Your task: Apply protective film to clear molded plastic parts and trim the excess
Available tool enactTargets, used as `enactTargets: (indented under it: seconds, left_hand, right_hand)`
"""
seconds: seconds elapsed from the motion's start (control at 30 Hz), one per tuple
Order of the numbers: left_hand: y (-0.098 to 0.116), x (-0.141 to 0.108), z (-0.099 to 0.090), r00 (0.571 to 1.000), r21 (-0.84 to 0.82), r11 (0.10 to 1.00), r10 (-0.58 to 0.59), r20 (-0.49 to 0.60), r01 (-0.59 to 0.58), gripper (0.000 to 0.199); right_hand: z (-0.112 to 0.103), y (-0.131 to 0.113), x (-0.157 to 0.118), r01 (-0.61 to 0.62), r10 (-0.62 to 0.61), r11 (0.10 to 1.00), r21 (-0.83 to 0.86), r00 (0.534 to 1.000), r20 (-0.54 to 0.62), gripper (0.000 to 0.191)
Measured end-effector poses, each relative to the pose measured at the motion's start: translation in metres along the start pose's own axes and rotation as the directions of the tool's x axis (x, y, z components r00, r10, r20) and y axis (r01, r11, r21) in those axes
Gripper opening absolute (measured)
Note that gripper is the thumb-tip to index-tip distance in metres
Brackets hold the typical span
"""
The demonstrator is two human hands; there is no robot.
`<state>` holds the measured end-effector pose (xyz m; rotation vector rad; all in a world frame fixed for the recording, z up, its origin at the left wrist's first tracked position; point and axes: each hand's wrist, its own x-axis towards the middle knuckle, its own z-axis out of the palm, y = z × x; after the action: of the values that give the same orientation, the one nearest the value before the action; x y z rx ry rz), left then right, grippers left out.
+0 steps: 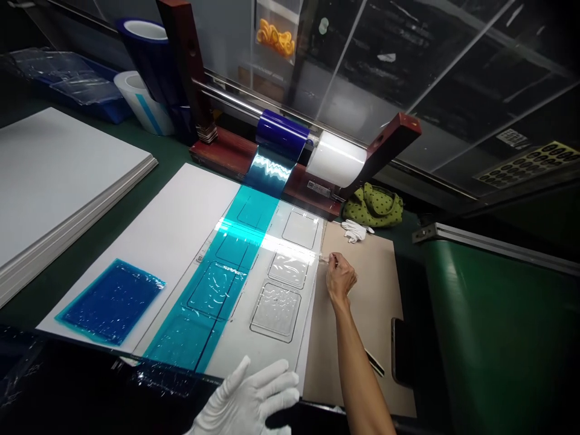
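We hold our right hand (pixel 341 277) over the brown board (pixel 378 284), bare, with the forearm rising from the lower right and the wrist bent so that the curled knuckles lean toward the printed sheet (pixel 240 344). Its thumb and forefinger are pinched together on a crumpled bit of clear film (pixel 322 258) at the sheet's right edge, while the other fingers fold in toward the palm. Our left hand (pixel 254 399), in a white glove, comes in at the bottom, just by the near edge of the sheet; its fingers are spread well apart and hold nothing, most pointing to the right and one standing apart, pointing up. The printed sheet lies between us and the dark red stand (pixel 222 145), turned at a slant and marked with rounded outlines. A strip of blue film (pixel 194 326) runs down from the blue roll (pixel 281 130) and covers the left column of outlines, reaching the near edge. Beside that roll, the white roll (pixel 338 158) sits on the same bar. To the right of our right forearm, a phone (pixel 402 351) lies on the board's edge.
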<state>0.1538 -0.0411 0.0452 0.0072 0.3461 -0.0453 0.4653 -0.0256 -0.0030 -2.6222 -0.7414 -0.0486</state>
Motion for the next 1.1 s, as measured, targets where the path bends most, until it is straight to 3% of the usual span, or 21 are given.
enactTargets:
  seconds: [0.07, 0.1, 0.13, 0.2, 0.27, 0.33, 0.47, 0.53, 0.6, 0.67, 0.73, 0.8, 0.93, 1.0, 1.1]
  left_hand:
    - [0.002, -0.004, 0.004, 0.997, 0.253, 0.967, 0.045, -0.068, -0.027, 0.078]
    - [0.004, -0.004, 0.008, 0.987, 0.440, 0.897, 0.106, -0.122, -0.042, 0.081]
    - [0.005, -0.004, 0.012, 0.963, 0.647, 0.761, 0.208, -0.172, -0.049, 0.088]
    - [0.008, -0.002, 0.023, 0.880, 0.933, 0.359, 0.443, -0.172, 0.002, 0.113]
    - [0.010, 0.002, 0.037, 0.808, 0.996, 0.058, 0.582, -0.092, 0.072, 0.136]
    - [0.008, 0.003, 0.049, 0.764, 0.983, -0.163, 0.644, 0.038, 0.089, 0.146]
    - [-0.001, -0.008, 0.066, 0.672, 0.821, -0.559, 0.654, 0.347, 0.120, 0.126]
    - [-0.003, -0.019, 0.071, 0.659, 0.738, -0.663, 0.612, 0.437, 0.126, 0.116]
    - [0.000, -0.031, 0.075, 0.674, 0.635, -0.763, 0.533, 0.511, 0.122, 0.116]
    - [0.007, -0.040, 0.082, 0.704, 0.528, -0.844, 0.432, 0.564, 0.094, 0.118]
    - [0.015, -0.045, 0.090, 0.737, 0.442, -0.894, 0.346, 0.580, 0.071, 0.116]
    - [0.020, -0.049, 0.100, 0.776, 0.385, -0.919, 0.301, 0.554, 0.082, 0.112]
    - [0.021, -0.058, 0.119, 0.833, 0.361, -0.914, 0.343, 0.435, 0.187, 0.093]
    - [0.019, -0.062, 0.125, 0.839, 0.354, -0.908, 0.366, 0.402, 0.226, 0.089]
    - [0.016, -0.064, 0.127, 0.857, 0.368, -0.894, 0.386, 0.343, 0.255, 0.086]
  right_hand:
    - [-0.020, -0.002, -0.013, 0.013, -0.011, 0.998, 0.062, 1.000, -0.029, 0.030]
    - [-0.035, -0.004, -0.023, 0.041, -0.037, 0.990, 0.132, 0.999, -0.029, 0.030]
    - [-0.053, -0.007, -0.036, 0.075, -0.073, 0.972, 0.222, 0.997, -0.016, 0.030]
    - [-0.091, -0.018, -0.068, 0.124, -0.153, 0.897, 0.424, 0.988, 0.036, 0.027]
    - [-0.126, -0.032, -0.105, 0.092, -0.186, 0.814, 0.573, 0.977, 0.108, 0.022]
    - [-0.154, -0.042, -0.141, -0.007, -0.184, 0.709, 0.706, 0.964, 0.193, 0.017]
    - [-0.176, -0.040, -0.188, -0.305, -0.162, 0.344, 0.888, 0.913, 0.376, 0.019]
    - [-0.179, -0.033, -0.196, -0.333, -0.078, 0.282, 0.900, 0.927, 0.368, 0.022]
    - [-0.182, -0.027, -0.198, -0.236, 0.050, 0.425, 0.874, 0.970, 0.237, 0.027]
    - [-0.186, -0.027, -0.201, -0.119, 0.089, 0.613, 0.781, 0.993, 0.082, 0.035]
    - [-0.189, -0.033, -0.206, -0.067, 0.015, 0.685, 0.726, 0.997, 0.078, 0.041]
    - [-0.189, -0.043, -0.210, -0.076, -0.095, 0.663, 0.745, 0.978, 0.184, 0.045]
    - [-0.187, -0.066, -0.213, -0.060, -0.214, 0.678, 0.733, 0.937, 0.275, 0.041]
    - [-0.186, -0.075, -0.214, 0.026, -0.245, 0.758, 0.651, 0.938, 0.247, 0.039]
    - [-0.182, -0.087, -0.219, 0.267, -0.345, 0.892, 0.365, 0.923, 0.169, 0.036]
